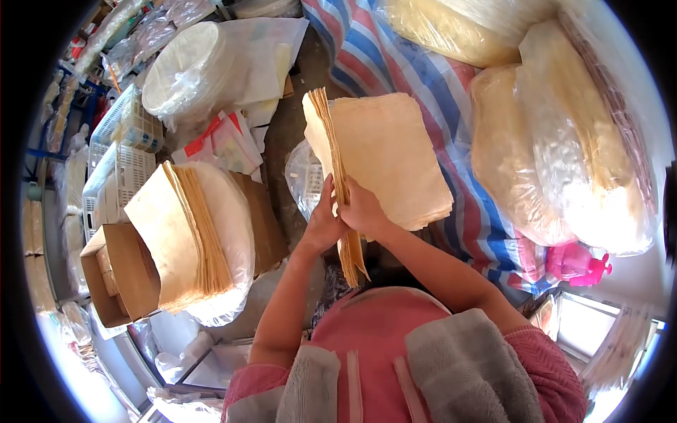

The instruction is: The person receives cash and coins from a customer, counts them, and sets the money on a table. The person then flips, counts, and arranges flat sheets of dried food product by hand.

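Observation:
A thin stack of tan, rough-edged paper sheets stands on edge between my hands, seen nearly edge-on. My left hand is closed on its left side, and my right hand grips it from the right at about the same height. Just beyond, a larger pile of the same tan sheets lies flat, its top sheet facing up. To the left, another stack of tan sheets leans over a white, plastic-wrapped round bundle.
An open cardboard box and white plastic baskets are at left. Round white items in plastic lie beyond. A striped tarp runs under large plastic-wrapped bundles at right, near a pink bottle.

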### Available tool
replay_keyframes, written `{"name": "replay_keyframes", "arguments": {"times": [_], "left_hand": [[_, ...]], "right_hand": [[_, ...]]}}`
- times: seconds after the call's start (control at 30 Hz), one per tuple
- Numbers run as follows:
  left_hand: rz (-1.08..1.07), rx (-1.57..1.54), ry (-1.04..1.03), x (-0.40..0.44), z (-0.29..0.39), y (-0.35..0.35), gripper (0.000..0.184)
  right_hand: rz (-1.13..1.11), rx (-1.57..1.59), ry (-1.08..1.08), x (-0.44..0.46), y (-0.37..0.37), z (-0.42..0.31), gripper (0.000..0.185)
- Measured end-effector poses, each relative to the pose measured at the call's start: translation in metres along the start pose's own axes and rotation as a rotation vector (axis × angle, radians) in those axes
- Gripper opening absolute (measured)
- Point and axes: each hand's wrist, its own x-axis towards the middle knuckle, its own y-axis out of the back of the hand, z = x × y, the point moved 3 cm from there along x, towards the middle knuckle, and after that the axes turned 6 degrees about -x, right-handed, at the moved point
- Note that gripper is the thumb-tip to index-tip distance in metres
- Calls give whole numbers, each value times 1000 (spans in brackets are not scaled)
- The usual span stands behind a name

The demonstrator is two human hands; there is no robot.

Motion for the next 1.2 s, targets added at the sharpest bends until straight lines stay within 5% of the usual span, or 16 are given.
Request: {"name": "replay_keyframes", "arguments": {"times": [0.07, 0.37, 0.53, 0.73, 1.03, 1.2], "left_hand": [[117, 149, -183, 2, -7, -3, 88], [408, 538, 237, -5, -3, 25, 55], [542, 170, 123, -19, 13, 71, 29], [611, -521, 103, -36, 32, 127, 23], [533, -614, 40, -44, 59, 147, 24], [476, -751, 79, -49, 56, 156, 27]], "right_hand": [[39, 13, -19, 1, 2, -1, 57], [55, -119, 27, -22, -25, 7, 56], [-123, -176, -13, -71, -4, -33, 54], [74, -364, 461, -96, 19, -54, 56], [86, -461, 781, -73, 26, -93, 56], [163, -495, 646, -50, 44, -74, 42]]}}
